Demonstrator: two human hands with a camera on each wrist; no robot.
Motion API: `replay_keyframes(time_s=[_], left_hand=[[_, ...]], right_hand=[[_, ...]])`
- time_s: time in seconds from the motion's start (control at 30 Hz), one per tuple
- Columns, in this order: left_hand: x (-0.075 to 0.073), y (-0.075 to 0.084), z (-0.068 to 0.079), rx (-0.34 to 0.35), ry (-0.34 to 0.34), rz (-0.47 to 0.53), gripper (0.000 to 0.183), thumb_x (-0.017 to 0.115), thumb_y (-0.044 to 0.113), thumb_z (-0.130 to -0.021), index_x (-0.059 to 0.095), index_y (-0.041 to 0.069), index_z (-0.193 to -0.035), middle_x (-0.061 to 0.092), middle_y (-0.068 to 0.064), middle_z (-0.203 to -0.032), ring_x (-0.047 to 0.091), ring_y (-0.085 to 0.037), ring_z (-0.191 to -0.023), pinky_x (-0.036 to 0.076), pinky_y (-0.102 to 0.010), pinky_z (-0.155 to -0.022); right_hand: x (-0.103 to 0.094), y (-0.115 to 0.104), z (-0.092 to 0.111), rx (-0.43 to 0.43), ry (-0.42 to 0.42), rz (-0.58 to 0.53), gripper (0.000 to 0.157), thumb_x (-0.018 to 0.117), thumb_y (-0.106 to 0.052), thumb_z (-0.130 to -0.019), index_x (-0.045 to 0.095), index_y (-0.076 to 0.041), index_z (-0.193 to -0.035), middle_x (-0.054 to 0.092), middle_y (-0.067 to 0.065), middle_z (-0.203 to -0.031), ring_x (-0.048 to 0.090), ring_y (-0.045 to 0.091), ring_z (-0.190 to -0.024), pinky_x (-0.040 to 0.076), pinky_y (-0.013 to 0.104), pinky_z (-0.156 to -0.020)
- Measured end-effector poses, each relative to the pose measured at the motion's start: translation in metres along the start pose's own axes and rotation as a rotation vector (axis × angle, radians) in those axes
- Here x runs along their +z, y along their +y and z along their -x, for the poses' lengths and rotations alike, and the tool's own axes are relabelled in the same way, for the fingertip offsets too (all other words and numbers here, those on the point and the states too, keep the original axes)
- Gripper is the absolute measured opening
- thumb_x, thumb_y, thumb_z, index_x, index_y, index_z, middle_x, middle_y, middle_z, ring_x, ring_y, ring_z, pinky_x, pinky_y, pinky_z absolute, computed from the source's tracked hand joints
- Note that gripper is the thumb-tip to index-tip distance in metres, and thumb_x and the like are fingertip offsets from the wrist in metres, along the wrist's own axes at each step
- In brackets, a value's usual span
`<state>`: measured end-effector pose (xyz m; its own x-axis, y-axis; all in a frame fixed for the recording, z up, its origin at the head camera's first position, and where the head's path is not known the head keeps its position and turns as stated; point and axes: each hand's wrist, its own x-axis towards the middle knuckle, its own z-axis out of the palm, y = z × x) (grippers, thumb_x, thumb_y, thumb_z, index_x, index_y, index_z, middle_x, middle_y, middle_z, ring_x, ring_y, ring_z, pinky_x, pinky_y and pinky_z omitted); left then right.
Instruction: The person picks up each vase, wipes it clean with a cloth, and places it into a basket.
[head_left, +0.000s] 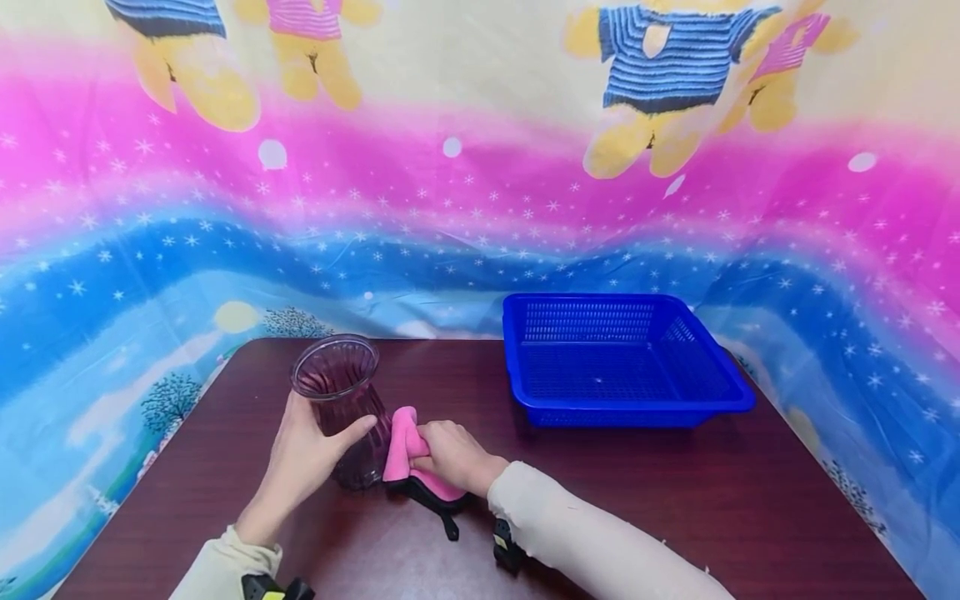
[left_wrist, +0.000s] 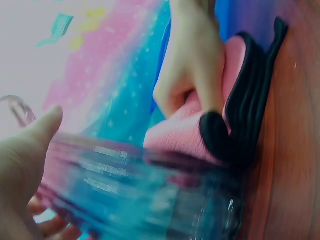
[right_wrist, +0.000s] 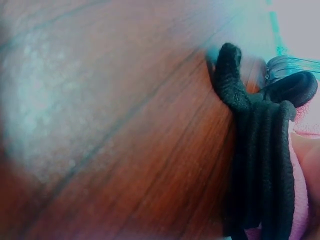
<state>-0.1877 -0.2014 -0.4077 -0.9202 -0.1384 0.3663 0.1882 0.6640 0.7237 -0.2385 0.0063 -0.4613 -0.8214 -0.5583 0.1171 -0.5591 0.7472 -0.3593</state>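
A purple-tinted ribbed glass vase [head_left: 358, 425] with a flared rim stands tilted on the table, left of centre. My left hand [head_left: 307, 446] grips it from the left below the rim, thumb across the near side and fingers behind the glass. Against the vase's right side is a folded pink cloth [head_left: 402, 442] with black edging and a small black loop. My right hand [head_left: 457, 454] pinches this cloth, its fingers curled into the folds. In the left wrist view the cloth [left_wrist: 175, 137] overlaps the glass. The black edging [right_wrist: 262, 165] fills the right side of the right wrist view.
A blue perforated plastic basket [head_left: 630, 406] sits at the back right of the dark reddish-brown table [head_left: 645, 517]. Behind the table hangs a printed curtain [head_left: 480, 208] with bears and snowflakes. Black straps [head_left: 506, 546] are on both wrists.
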Motion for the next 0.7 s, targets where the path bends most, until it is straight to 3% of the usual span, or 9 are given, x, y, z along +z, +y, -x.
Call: replay_keyframes(time_s=[0.1,0.27,0.57,0.7], left_hand=[[0.002,0.007,0.003,-0.048,0.049,-0.049,0.093,0.081,0.049,-0.071,0.035,0.009,-0.141,0.047,-0.018,-0.136,0.045,-0.036,-0.130,0.041,-0.061,-0.099],[0.003,0.011,0.005,-0.089,0.076,-0.069,0.092,0.083,0.047,-0.069,0.037,0.010,-0.140,0.050,-0.017,-0.133,0.048,-0.036,-0.127,0.043,-0.060,-0.097],[-0.002,0.011,0.002,-0.119,0.050,-0.091,0.084,0.085,0.045,-0.068,0.045,0.007,-0.131,0.055,-0.015,-0.120,0.057,-0.034,-0.109,0.047,-0.053,-0.086],[-0.008,0.010,0.000,-0.114,0.012,-0.059,0.080,0.085,0.042,-0.069,0.046,0.007,-0.130,0.060,-0.018,-0.120,0.060,-0.035,-0.110,0.048,-0.052,-0.090]], right_hand=[[0.000,0.000,0.000,0.005,-0.003,-0.008,0.020,0.075,-0.033,-0.084,0.067,-0.015,-0.088,0.058,-0.006,-0.068,0.050,0.006,-0.064,0.042,0.018,-0.058],[0.000,0.000,0.000,0.006,-0.003,-0.016,0.021,0.075,-0.033,-0.084,0.067,-0.014,-0.088,0.057,-0.006,-0.067,0.050,0.006,-0.064,0.041,0.018,-0.058],[0.001,0.003,0.000,-0.009,0.001,-0.022,0.020,0.075,-0.032,-0.083,0.066,-0.015,-0.087,0.059,-0.006,-0.069,0.050,0.005,-0.064,0.041,0.018,-0.059],[0.000,0.003,0.000,-0.017,0.003,-0.034,0.020,0.075,-0.032,-0.083,0.066,-0.015,-0.086,0.058,-0.006,-0.069,0.050,0.005,-0.064,0.041,0.017,-0.059]])
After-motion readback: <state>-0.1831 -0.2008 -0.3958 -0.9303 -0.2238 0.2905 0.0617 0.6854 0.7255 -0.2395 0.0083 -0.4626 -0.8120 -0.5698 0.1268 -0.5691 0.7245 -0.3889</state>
